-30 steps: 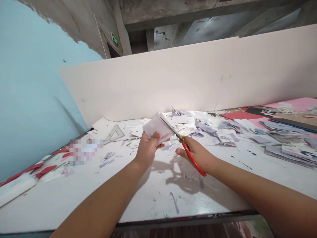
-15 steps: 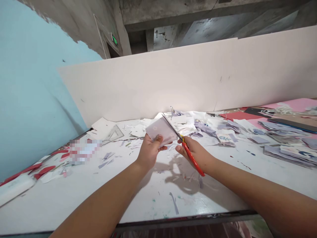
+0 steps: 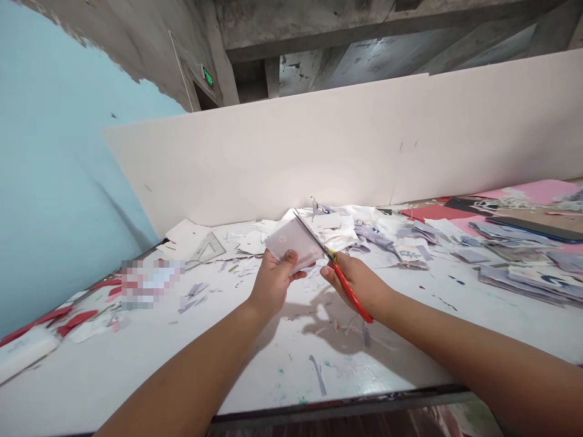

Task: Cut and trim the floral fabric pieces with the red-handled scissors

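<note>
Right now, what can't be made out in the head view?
Head view only:
pixelated patch, table's left: blurred out, contents unreadable.
paper piece in the left hand: print too faint to read.
scissors: red handles largely covered by the right hand; blade gap unclear against the paper.
stacked sheets: cut off by the right edge.
green sign on the far wall: too small to read.

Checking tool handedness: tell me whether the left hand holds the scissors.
No, the scissors are in the right hand; the left hand holds a paper piece.
</note>
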Demonstrator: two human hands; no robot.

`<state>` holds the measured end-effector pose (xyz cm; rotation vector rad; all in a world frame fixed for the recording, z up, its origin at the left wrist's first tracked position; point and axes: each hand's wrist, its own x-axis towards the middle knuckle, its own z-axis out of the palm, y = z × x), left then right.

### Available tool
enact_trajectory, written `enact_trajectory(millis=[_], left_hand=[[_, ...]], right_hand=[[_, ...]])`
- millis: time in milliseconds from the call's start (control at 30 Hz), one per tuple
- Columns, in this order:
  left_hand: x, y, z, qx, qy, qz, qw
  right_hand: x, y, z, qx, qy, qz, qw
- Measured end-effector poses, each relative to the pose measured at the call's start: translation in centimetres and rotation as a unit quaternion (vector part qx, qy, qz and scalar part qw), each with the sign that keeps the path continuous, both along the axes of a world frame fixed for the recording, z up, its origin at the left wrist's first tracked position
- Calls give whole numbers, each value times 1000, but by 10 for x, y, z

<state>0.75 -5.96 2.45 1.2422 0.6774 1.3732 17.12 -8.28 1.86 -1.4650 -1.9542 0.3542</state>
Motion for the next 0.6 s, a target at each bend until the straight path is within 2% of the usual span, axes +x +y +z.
enact_trajectory(millis=[133, 600], left_hand=[[0, 0, 0, -2, 2, 0, 1000], [-1, 1, -3, -2, -1, -4, 1000]], right_hand=[[-1, 1, -1, -2, -2, 2, 1000], [-1, 5, 2, -12, -75, -53, 996]])
